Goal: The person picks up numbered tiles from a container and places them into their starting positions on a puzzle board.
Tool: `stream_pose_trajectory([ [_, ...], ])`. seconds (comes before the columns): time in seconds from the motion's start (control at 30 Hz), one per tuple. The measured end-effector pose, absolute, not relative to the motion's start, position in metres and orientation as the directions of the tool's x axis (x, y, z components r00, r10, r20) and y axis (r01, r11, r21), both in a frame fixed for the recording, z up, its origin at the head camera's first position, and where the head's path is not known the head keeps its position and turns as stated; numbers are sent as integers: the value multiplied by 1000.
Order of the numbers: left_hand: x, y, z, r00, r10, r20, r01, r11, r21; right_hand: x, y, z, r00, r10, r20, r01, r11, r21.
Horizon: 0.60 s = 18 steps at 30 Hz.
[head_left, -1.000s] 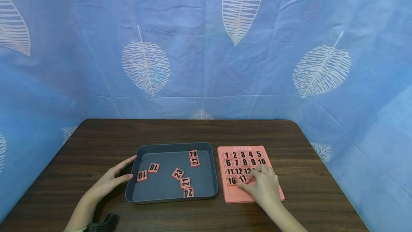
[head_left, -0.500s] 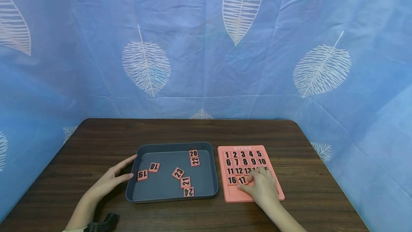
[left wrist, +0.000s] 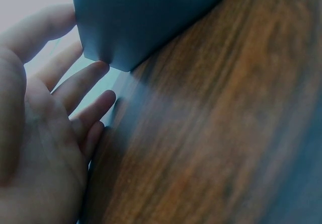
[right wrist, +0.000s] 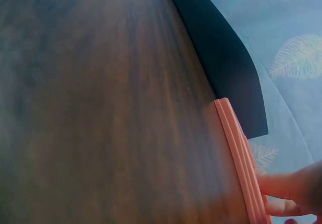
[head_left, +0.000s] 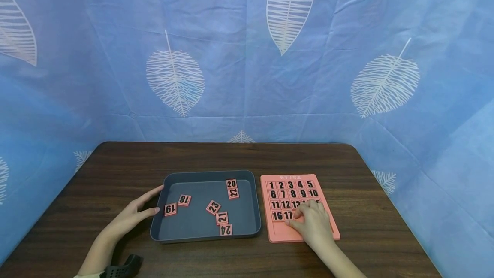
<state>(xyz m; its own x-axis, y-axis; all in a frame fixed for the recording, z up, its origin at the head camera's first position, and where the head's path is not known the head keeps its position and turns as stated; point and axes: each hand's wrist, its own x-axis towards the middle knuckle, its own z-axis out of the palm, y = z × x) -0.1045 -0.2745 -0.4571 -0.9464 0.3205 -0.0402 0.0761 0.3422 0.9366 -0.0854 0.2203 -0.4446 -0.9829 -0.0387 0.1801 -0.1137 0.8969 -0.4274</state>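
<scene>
In the head view my right hand (head_left: 314,222) bends over the pink number board (head_left: 297,237), thumb and forefinger at the lower and right edges of the number tile 17 (head_left: 287,215). That tile lies straight beside tile 16 (head_left: 277,216). Rows 1 to 10 show above, while the hand covers part of the row with 11, 12 and 13. My left hand (head_left: 133,216), fingers extended and thumb spread, touches the left end of the dark grey tray (head_left: 193,226). From the left wrist, fingertips meet the outer wall of the tray (left wrist: 146,17).
Loose number tiles lie in the tray: 18 (head_left: 184,200) and 19 (head_left: 170,209) at left, 23 (head_left: 213,207), 21 (head_left: 221,218) and 24 (head_left: 225,229) nearer the middle, 20 (head_left: 231,183) and 22 (head_left: 233,193) at right. A blue leaf-print cloth (head_left: 247,76) hangs behind the wooden table (head_left: 216,158).
Tile 17 has turned from tilted to straight and shifted slightly left against tile 16, with my right fingers at it. The left hand and the tray stay put.
</scene>
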Motion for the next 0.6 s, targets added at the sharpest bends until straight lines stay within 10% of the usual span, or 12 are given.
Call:
stream_pose_trajectory([
  [0.6, -105, -276, -457, -941, 337, -13, 108, 336, 936, -106, 168, -391, -848, -367, 382, -517, 731, -445],
])
